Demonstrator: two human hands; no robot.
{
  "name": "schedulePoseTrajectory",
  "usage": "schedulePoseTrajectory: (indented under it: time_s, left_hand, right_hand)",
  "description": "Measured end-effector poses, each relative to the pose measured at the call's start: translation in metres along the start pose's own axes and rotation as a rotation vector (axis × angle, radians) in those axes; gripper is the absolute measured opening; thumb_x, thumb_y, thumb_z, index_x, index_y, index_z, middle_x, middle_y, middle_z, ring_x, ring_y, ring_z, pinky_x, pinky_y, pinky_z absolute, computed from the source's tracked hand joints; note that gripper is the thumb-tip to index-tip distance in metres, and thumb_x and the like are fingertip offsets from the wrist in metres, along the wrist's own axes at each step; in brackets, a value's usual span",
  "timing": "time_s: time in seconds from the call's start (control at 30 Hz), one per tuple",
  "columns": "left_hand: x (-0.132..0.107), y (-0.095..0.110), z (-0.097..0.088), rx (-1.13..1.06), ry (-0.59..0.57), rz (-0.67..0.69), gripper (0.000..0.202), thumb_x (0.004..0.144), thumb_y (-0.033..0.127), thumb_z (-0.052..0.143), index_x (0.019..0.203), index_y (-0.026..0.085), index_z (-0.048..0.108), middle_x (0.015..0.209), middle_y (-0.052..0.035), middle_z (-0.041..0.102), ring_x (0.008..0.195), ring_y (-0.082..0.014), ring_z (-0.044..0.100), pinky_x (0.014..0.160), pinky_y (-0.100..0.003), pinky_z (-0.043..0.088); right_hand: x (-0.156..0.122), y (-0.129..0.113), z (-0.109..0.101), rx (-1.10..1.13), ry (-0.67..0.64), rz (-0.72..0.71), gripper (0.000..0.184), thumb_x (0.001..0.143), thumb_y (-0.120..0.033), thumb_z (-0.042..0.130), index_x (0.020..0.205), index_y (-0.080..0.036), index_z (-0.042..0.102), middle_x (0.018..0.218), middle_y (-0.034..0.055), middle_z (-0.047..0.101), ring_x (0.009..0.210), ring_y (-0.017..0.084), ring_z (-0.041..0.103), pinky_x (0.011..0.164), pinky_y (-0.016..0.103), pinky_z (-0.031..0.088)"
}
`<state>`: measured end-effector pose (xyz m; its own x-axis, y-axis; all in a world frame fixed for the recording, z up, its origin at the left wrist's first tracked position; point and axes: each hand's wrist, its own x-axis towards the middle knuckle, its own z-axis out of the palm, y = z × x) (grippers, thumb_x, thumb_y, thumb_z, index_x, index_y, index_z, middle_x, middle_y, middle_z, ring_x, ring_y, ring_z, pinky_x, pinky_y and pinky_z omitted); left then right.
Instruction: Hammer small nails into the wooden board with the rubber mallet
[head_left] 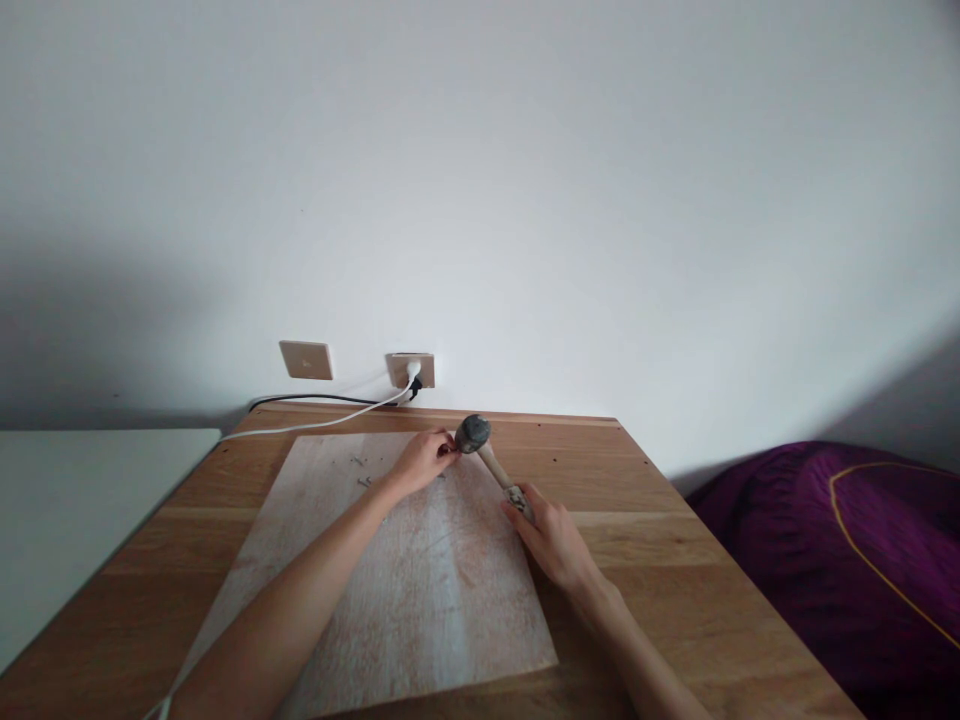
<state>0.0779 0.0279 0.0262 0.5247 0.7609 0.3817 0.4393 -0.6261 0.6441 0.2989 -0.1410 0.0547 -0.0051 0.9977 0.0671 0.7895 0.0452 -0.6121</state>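
My right hand (pixel 551 530) is wrapped round the handle of a rubber mallet (pixel 474 434). The mallet has a dark, rounded head and a pale wooden shaft, and its head is right beside the fingertips of my left hand (pixel 426 462). Those fingertips are pinched together over the far part of a whitish, worn board (pixel 442 590); what they hold is too small and hidden to make out. Several small metal nails or screws (pixel 364 482) lie on the board, just left of my left hand.
Under the board is a wooden tabletop (pixel 637 560) with small dark holes. A wall socket (pixel 401 370) holds a white and a black plug, and a white cable (pixel 300 430) runs left across the table. A purple bag-like cloth thing (pixel 810 540) sits at right, a white surface (pixel 90 500) at left.
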Motion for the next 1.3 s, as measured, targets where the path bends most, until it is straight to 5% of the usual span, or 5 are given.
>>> schedulePoseTrajectory:
  time_s: [0.6,0.83,1.07,1.3]
  left_hand:
    - [-0.0029,0.0078,-0.0025,0.021,0.000,-0.023,0.006,0.083,0.023,0.071,0.084,0.017,0.070,0.084,-0.0031,0.064,0.076,-0.0185,0.061,0.071,-0.028,0.046]
    - [-0.0047,0.0092,-0.0013,0.022,0.045,-0.052,0.030,0.072,0.027,0.083,0.098,0.018,0.070,0.097,-0.0043,0.064,0.083,-0.0209,0.063,0.075,-0.030,0.049]
    - [-0.0042,0.0081,-0.0024,0.051,-0.001,-0.016,0.007,0.086,0.024,0.070,0.088,0.017,0.070,0.085,-0.0034,0.062,0.075,-0.0184,0.060,0.072,-0.029,0.045]
    - [-0.0037,0.0092,-0.0022,0.028,0.009,-0.021,0.006,0.087,0.018,0.067,0.082,0.017,0.070,0.085,-0.0048,0.065,0.078,-0.0190,0.062,0.073,-0.029,0.045]
  right_hand:
    - [-0.0009,-0.0022,-0.0008,0.012,-0.003,-0.003,0.028,0.103,-0.046,0.042,0.109,-0.025,0.060,0.092,0.0073,0.077,0.088,0.028,0.075,0.072,0.029,0.045]
    - [-0.0007,-0.0019,0.0017,-0.038,-0.040,-0.003,0.027,0.103,-0.042,0.044,0.113,-0.024,0.062,0.092,0.0077,0.078,0.090,0.028,0.076,0.071,0.028,0.045]
    - [-0.0022,-0.0071,-0.0005,-0.002,0.005,0.005,0.028,0.103,-0.044,0.042,0.113,-0.025,0.060,0.089,0.0078,0.077,0.088,0.029,0.076,0.071,0.029,0.045]
    - [-0.0013,-0.0030,0.0012,-0.007,-0.008,0.009,0.029,0.102,-0.046,0.041,0.112,-0.025,0.060,0.090,0.0081,0.077,0.092,0.030,0.076,0.073,0.030,0.045]
